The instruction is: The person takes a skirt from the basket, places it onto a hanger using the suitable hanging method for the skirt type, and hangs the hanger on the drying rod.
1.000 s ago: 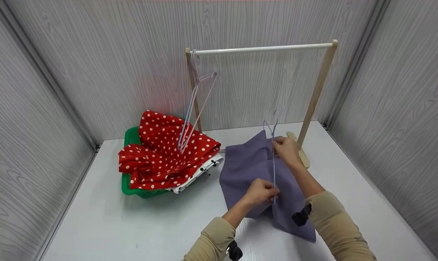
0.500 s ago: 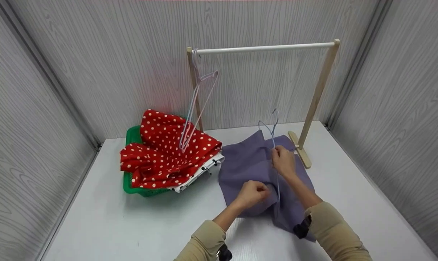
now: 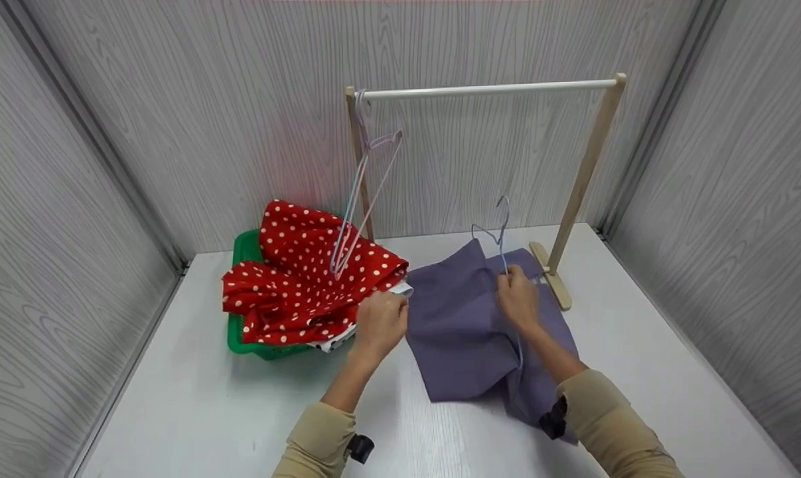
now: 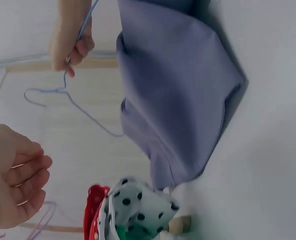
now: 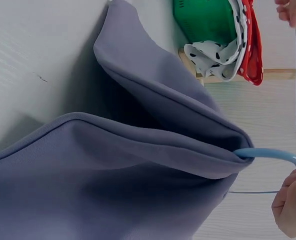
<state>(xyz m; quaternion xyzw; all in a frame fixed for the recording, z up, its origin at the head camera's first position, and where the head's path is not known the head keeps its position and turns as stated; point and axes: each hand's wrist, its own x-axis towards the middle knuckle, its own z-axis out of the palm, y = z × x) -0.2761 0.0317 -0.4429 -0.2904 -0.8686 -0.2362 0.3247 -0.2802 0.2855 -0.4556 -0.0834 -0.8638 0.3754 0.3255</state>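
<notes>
A purple cloth (image 3: 453, 325) hangs on a blue hanger (image 3: 504, 232), its lower part reaching toward the tabletop. My right hand (image 3: 519, 299) grips the hanger's side just below the hook. In the right wrist view, the hanger's blue bend (image 5: 268, 153) enters the fold of the cloth (image 5: 153, 145). My left hand (image 3: 380, 322) is up in front of the green basket (image 3: 241, 338), apart from the cloth. Its fingers (image 4: 30, 182) are loosely curled with nothing between them in the left wrist view.
Red polka-dot fabric (image 3: 307, 279) and white dotted fabric (image 4: 138, 205) spill over the basket. Pink and blue hangers (image 3: 354, 212) hang at the left end of the white rail (image 3: 486, 89). The rack's right wooden foot (image 3: 556, 289) stands beside the cloth.
My left hand has let go of the hanger and moved left and up toward the basket. My right hand still grips the hanger and has come slightly down.
</notes>
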